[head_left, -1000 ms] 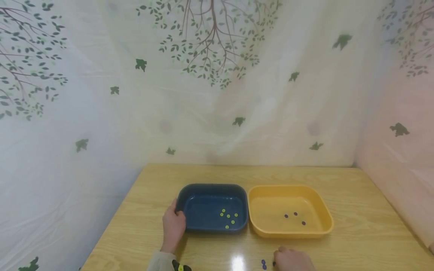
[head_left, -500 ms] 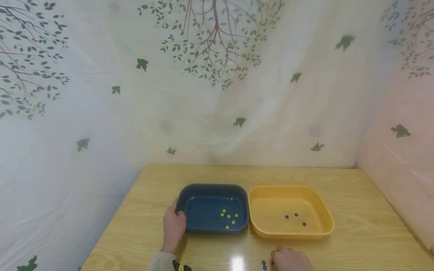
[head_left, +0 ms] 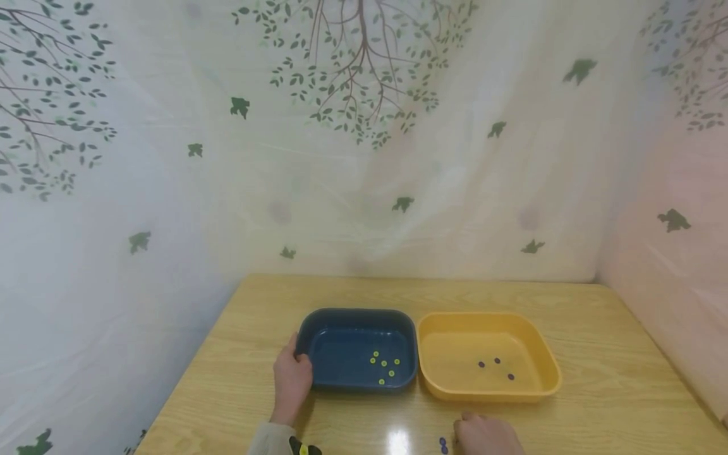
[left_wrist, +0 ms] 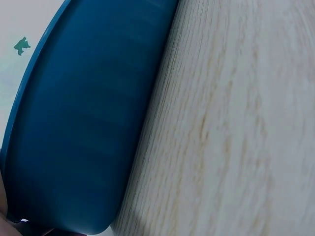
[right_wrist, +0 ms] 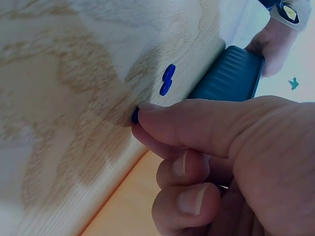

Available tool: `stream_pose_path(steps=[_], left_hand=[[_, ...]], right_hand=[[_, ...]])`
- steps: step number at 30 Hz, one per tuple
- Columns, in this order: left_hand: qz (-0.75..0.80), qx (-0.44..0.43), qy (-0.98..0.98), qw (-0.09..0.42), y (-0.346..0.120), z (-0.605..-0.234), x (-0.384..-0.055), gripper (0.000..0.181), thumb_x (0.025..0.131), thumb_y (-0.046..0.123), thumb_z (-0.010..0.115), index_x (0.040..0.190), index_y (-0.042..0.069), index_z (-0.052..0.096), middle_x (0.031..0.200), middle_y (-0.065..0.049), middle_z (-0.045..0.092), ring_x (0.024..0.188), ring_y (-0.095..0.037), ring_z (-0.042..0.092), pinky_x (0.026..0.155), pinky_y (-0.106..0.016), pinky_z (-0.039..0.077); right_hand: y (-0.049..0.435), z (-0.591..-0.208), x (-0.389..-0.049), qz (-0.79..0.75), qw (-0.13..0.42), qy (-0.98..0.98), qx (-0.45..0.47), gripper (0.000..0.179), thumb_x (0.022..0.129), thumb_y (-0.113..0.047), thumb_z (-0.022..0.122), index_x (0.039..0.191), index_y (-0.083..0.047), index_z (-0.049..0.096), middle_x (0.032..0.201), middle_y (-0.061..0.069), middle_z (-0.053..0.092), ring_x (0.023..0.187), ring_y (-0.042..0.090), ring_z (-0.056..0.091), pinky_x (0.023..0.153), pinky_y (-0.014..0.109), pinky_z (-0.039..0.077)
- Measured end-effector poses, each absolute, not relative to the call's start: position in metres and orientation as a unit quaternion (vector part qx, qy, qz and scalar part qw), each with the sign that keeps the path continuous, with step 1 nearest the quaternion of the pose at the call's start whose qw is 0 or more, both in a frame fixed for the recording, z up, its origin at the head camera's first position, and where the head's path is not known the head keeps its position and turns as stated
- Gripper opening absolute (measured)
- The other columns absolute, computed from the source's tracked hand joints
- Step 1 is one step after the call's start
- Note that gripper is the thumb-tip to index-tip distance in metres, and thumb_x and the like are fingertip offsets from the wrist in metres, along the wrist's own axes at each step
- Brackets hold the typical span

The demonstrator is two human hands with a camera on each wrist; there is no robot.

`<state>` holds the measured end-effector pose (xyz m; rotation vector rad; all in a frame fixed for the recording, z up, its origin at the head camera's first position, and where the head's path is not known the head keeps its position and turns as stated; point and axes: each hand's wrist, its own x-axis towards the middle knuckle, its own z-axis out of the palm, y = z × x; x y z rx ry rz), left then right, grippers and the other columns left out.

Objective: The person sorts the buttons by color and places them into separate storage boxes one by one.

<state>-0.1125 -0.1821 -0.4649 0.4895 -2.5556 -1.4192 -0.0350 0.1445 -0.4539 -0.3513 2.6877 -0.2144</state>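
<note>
My left hand grips the left end of a dark blue tray, its thumb over the rim. Several small yellow buttons lie in the right part of that tray. Near the table's front edge, my right hand pinches a blue button between thumb and index finger, close to the tabletop; the other fingers are curled. Two more blue buttons lie touching each other on the table beside that hand. Three dark blue buttons sit in the yellow tray.
The two trays stand side by side on a wooden table. Behind and at both sides hang pale curtains printed with leaves and branches. A wristband shows on the left wrist.
My right hand has shifted slightly left, and its fingers now cover the button that showed at their tips a second ago. The left hand stays on the blue tray.
</note>
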Motion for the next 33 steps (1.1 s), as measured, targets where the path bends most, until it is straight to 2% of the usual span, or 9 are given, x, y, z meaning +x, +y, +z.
stream_pose_path(steps=[12,17,24,33], left_hand=[[-0.476,0.163,-0.860,0.085,-0.1841,-0.4657,-0.1123,0.057,0.089,-0.005,0.041,0.146,-0.008,0.034,0.148,-0.029,0.035,0.118,-0.033,0.048,0.096,-0.051,0.045],[-0.469,0.159,-0.864,0.091,-0.1856,-0.4671,-0.1128,0.056,0.089,-0.006,0.041,0.145,-0.008,0.036,0.147,-0.029,0.037,0.112,-0.033,0.049,0.090,-0.049,0.046],[-0.474,0.155,-0.862,0.089,-0.1867,-0.4662,-0.1130,0.056,0.089,-0.006,0.041,0.145,-0.008,0.036,0.147,-0.029,0.037,0.119,-0.034,0.048,0.096,-0.052,0.044],[-0.473,0.152,-0.863,0.087,-0.1884,-0.4654,-0.1120,0.056,0.089,-0.005,0.041,0.145,-0.008,0.036,0.146,-0.029,0.038,0.110,-0.032,0.050,0.085,-0.044,0.047]], right_hand=[[0.1417,-0.4499,-0.0310,-0.083,0.211,0.966,-0.122,0.040,0.066,-0.051,0.080,0.072,-0.015,0.061,0.067,-0.003,0.050,0.058,0.014,0.048,0.056,0.036,0.048],[0.1423,-0.4480,-0.0298,-0.085,0.206,0.966,-0.130,0.041,0.066,-0.051,0.080,0.071,-0.015,0.061,0.066,-0.004,0.049,0.056,0.013,0.047,0.055,0.033,0.047],[0.1416,-0.4478,-0.0291,-0.090,0.210,0.964,-0.135,0.043,0.066,-0.053,0.079,0.072,-0.015,0.061,0.066,-0.003,0.050,0.057,0.014,0.048,0.056,0.034,0.048],[0.1399,-0.4499,-0.0286,-0.080,0.211,0.964,-0.138,0.047,0.066,-0.056,0.078,0.076,-0.013,0.062,0.068,-0.002,0.051,0.060,0.015,0.050,0.060,0.037,0.050]])
